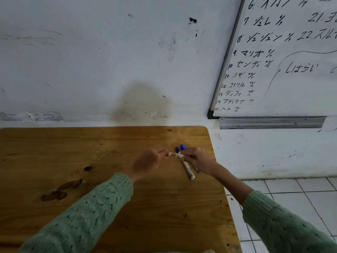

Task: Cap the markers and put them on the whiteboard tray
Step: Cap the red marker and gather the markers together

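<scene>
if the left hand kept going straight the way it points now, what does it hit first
Most likely the right hand. The left hand points rightward along the red marker that both hands grip, so the right hand's fingers lie first in that line; depth is uncertain.

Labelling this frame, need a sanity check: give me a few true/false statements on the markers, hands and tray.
1. Both hands hold the red marker between them. True.
2. The whiteboard tray already holds markers. False: it looks empty.
3. Two blue-capped markers lie on the wooden table by the right hand. True.
4. The left hand rests flat on the table. False: it pinches the marker's red end.
</scene>
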